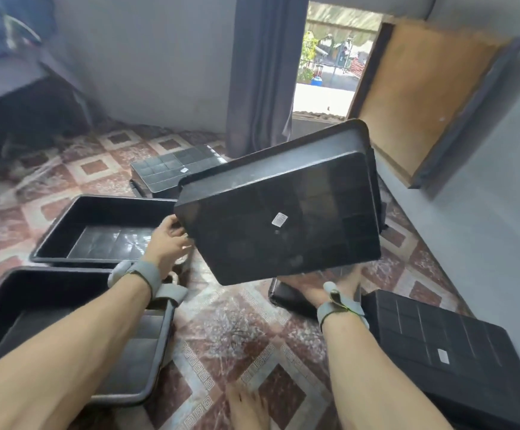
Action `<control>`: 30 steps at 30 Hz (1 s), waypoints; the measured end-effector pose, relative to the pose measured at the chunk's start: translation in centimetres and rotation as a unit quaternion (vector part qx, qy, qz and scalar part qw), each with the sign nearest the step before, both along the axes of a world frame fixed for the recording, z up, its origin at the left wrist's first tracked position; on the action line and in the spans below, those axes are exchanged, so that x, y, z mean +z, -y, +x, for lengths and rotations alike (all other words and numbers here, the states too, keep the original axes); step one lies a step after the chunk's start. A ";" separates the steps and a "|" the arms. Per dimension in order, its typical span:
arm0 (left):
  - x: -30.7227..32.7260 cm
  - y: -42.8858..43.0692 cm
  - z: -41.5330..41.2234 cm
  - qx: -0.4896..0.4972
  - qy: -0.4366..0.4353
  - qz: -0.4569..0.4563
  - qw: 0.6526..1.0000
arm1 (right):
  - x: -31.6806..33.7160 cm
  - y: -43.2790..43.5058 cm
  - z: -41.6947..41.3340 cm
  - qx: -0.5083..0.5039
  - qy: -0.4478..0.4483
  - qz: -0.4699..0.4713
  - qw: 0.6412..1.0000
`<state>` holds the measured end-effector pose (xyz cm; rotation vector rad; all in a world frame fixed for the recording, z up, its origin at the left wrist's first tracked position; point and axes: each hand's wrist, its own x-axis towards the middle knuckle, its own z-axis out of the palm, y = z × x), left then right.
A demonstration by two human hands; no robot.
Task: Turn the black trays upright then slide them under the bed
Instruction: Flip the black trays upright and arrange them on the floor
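Observation:
I hold a black tray (283, 212) tilted in the air at the centre, its underside with a small white sticker facing me. My left hand (168, 240) grips its left edge. My right hand (324, 285) holds it from below, fingers mostly hidden by the tray. Two upright black trays lie on the floor at the left, one (97, 231) further away and one (66, 330) near me under my left forearm. An upside-down tray (168, 170) lies behind the held one. Another upside-down tray (444, 342) lies at the right.
A patterned tile floor (237, 336) spreads below. The dark gap under a bed (20, 113) is at the far left. A grey curtain (262, 72) hangs beside an open doorway, with a brown door (423, 97) at the right. My foot (246, 408) shows at the bottom.

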<state>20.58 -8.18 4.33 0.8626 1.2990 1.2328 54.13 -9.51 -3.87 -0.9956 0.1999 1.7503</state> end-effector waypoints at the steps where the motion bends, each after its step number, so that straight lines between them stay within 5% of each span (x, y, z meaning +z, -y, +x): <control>1: 0.2 0.1 -1.3 0.016 0.005 -0.009 1.000 | 3.2 1.6 -2.9 -0.042 -0.119 0.083 0.989; 2: 0.3 0.0 -1.9 0.022 0.010 -0.023 0.999 | 6.3 3.3 -4.3 -0.064 -0.140 0.072 0.985; 4: 0.9 0.3 -4.3 0.045 0.018 -0.050 0.998 | 6.5 3.0 -6.2 -0.043 0.024 0.085 0.995; 6: 1.5 0.6 -6.2 0.044 0.054 -0.081 0.994 | 5.5 1.9 -7.4 -0.053 -0.050 0.072 0.995; 9: 2.0 0.7 -8.4 0.016 0.137 -0.137 0.981 | 4.9 1.0 -8.1 -0.117 -0.009 0.046 0.992; 16: 3.8 0.7 -11.9 -0.080 0.069 -0.276 0.955 | 9.5 -0.2 -11.2 -0.132 -0.051 0.125 0.982; 21: 3.1 1.1 -13.6 -0.015 0.094 -0.303 0.948 | 9.9 -2.6 -13.3 -0.035 -0.031 0.200 0.979; 30: 1.6 1.5 -19.4 0.305 0.068 -0.161 0.936 | 10.6 -4.0 -15.8 0.108 0.084 0.117 0.984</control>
